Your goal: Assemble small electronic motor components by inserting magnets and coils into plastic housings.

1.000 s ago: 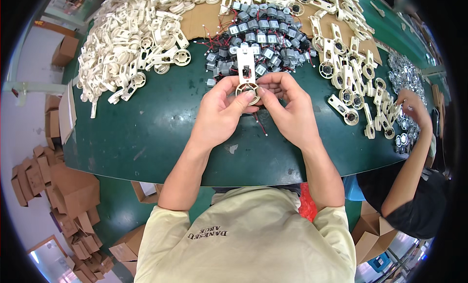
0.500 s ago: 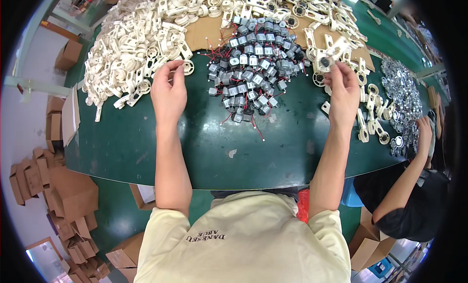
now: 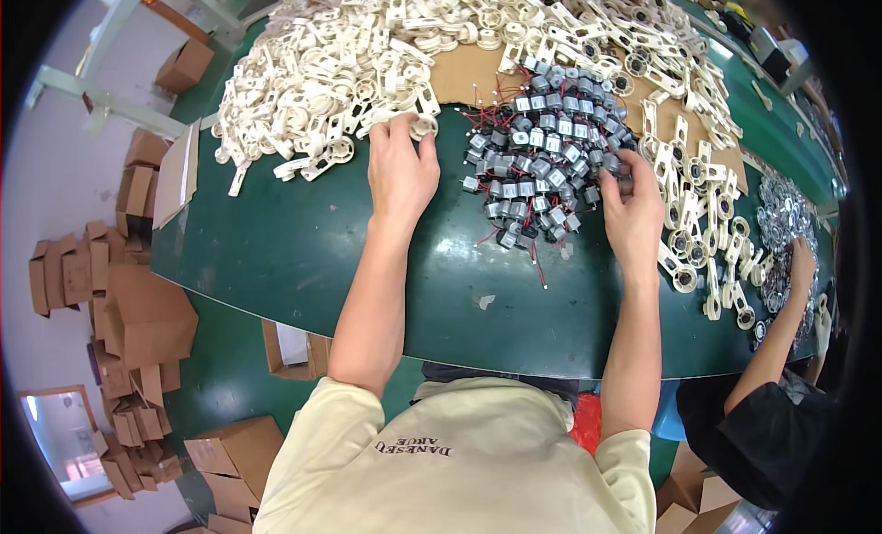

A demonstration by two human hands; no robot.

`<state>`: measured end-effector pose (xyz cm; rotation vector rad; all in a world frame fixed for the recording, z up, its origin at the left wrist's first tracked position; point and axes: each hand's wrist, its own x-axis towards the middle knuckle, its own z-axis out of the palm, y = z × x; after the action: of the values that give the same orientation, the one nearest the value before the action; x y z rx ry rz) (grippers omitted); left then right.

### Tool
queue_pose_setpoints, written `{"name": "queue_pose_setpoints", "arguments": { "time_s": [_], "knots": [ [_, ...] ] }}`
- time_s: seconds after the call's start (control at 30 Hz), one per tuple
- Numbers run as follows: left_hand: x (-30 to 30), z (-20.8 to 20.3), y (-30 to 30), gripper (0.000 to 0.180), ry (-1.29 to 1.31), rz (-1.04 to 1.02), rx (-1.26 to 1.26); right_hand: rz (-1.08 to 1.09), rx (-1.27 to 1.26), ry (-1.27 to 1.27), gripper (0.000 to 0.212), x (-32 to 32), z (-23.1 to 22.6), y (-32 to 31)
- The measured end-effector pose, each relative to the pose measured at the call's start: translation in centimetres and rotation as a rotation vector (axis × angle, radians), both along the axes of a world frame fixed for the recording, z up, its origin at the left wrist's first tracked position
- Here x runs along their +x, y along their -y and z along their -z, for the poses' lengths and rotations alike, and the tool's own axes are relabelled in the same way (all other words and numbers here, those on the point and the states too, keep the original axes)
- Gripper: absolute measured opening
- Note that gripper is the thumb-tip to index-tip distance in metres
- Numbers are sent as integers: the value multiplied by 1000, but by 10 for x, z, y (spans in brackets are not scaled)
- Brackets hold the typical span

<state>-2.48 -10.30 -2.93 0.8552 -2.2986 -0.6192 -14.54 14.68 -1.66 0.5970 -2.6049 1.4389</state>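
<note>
My left hand [image 3: 402, 171] reaches to the near edge of a big heap of cream plastic housings [image 3: 312, 84]. Its fingers curl over one cream plastic housing [image 3: 424, 127], partly hidden beneath them. At the right side of a pile of small grey motors [image 3: 548, 179] with red wires is my right hand [image 3: 634, 212]. Thumb and fingers close around a small motor [image 3: 608, 164] there. Right of that hand lie several cream housings [image 3: 684, 240] with dark round parts in their rings.
Cardboard [image 3: 464, 74] lies under part of the heaps on the green table [image 3: 303, 249]. At right, another person's hand [image 3: 802, 263] is at a pile of shiny ring-shaped pieces [image 3: 781, 212]. Cardboard boxes [image 3: 152, 313] are stacked on the floor at left.
My right hand has let go of a cream housing among those at right and moved to the motor pile. My left hand remains at the heap's edge. The whole view has shifted.
</note>
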Motion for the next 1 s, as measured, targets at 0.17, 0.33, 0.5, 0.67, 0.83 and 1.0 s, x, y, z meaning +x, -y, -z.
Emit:
{"name": "queue_pose_setpoints", "arguments": {
  "time_s": [0.17, 0.33, 0.5, 0.67, 0.83, 1.0],
  "knots": [
    [-5, -6, -6, 35, 133, -19, -30, -124, -259, 304, 29, 4, 2, -14],
    [4, 6, 10, 31, 82, 68, -77, -338, -654, 420, 34, 13, -13, -12],
    [16, -8, -2, 46, -339, 177, 639, -420, -651, 566, 32, 20, -27, -14],
    [22, -30, -27, 26, -472, 475, 1113, -542, -592, 614, 31, 27, -26, -18],
    [22, -42, -46, 27, -390, 559, 1252, -658, -563, 653, 36, 35, -22, -14],
    [21, -39, -53, 28, -348, 568, 1194, -629, -660, 832, 33, 44, -35, -5]
  ]
}}
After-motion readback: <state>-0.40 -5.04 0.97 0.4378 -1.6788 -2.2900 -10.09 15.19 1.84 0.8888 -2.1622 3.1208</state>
